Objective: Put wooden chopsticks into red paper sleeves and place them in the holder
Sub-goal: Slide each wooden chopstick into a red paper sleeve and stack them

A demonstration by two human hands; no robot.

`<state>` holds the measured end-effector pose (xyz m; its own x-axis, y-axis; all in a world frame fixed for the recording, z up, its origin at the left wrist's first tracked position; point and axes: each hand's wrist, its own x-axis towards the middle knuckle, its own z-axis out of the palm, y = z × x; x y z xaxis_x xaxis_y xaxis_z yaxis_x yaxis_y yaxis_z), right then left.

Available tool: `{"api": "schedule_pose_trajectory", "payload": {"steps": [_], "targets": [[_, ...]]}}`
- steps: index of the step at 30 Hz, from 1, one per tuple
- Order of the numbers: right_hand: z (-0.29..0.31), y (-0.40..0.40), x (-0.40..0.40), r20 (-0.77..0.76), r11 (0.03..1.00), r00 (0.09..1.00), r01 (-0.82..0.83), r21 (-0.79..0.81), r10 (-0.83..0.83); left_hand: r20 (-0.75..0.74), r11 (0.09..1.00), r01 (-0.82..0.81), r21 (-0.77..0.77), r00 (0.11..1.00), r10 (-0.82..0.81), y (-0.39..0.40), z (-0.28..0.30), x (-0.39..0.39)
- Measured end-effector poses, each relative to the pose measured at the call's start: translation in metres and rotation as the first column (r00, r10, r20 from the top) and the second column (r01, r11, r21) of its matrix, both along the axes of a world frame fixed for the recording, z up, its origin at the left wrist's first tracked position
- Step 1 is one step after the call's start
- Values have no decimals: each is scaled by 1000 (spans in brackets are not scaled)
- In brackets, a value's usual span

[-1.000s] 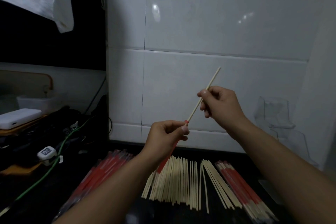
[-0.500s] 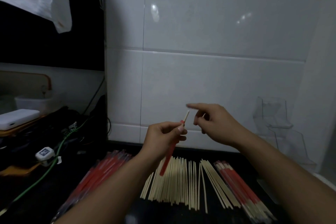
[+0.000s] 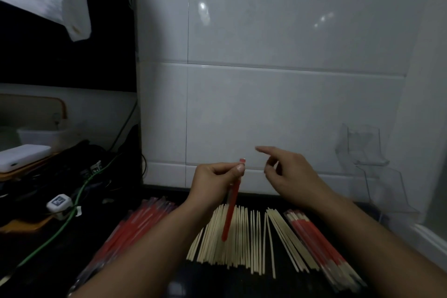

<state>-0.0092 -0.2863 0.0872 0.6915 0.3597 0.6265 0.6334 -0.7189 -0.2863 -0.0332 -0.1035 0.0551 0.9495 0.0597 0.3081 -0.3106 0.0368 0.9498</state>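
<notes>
So the red paper sleeve [image 3: 231,210] is a long thin strip, bright red, hanging almost straight down with a slight lean. Its top end pokes out just above the left hand's fingers [image 3: 238,167] as a small squarish red tip, and the rest drops well below them, ending over the loose chopsticks. Can't tell from this angle whether a chopstick is inside it.

The left hand [image 3: 216,182] pinches the sleeve near its top, thumb and curled fingers closed tight around it. The right hand [image 3: 294,178] has nothing in it: index finger stretched out pointing left, other fingers loosely bent, sitting just to the right of the sleeve's top and not touching it.

Underneath the fingers, the bare wooden chopsticks [image 3: 242,239] are spread in a rough row on the dark worktop [image 3: 242,283], pale and thin, a few of them fanned out at an angle on the right side. Left of them, under the left forearm, is a pack of red sleeves [image 3: 135,225]. Right of them, under the right forearm, is a bundle that's red with pale ends [image 3: 319,242], looks like sleeved ones.

The clear plastic holder [image 3: 367,152] is mounted on the white tiled wall, off to the right of the right hand and well apart from the sleeve.
</notes>
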Motion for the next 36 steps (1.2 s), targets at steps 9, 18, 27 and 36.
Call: {"api": "schedule_pose_trajectory", "payload": {"steps": [9,18,27,36], "targets": [[-87,0,-5,-482,823,770,97,-559,-418,14,995,-92,32,996,91,-1,4,0],[-113,17,5,-539,750,669,43,-660,-512,39,990,-128,55,991,126,3,0,0],[-76,14,-7,-562,868,692,198,-455,-453,58,987,-149,52,988,146,7,1,1],[31,-2,-33,-203,689,914,-105,717,351,67,992,-116,47,991,113,9,0,-1]]}}
